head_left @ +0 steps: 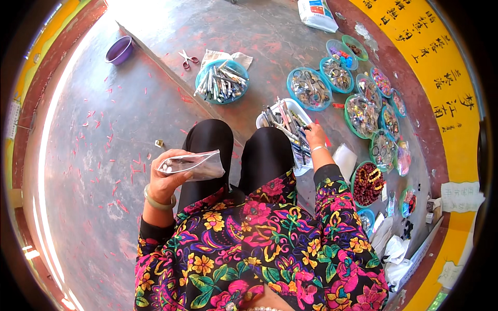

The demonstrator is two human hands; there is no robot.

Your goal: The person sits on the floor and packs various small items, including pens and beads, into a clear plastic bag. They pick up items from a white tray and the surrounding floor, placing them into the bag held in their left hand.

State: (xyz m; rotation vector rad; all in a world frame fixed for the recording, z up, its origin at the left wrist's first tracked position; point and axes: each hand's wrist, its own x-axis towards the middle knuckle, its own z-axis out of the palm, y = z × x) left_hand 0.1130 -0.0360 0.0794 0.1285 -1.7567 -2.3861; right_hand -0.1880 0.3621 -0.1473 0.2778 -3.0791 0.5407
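My left hand grips a clear zip bag, its mouth spread open over my left knee. Several slim items show through the plastic, their kind hard to make out. At my right knee stands a white plastic basket full of pens. Over its right side reaches my right hand, fingers closed on a dark pen at the edge of the pile; the fingertips are partly hidden.
Ahead sits a blue basket heaped with pens, beside red-handled scissors. A purple basin lies far left. Several round baskets of bagged trinkets, including a green one, crowd the right, with a basket of dark red beads.
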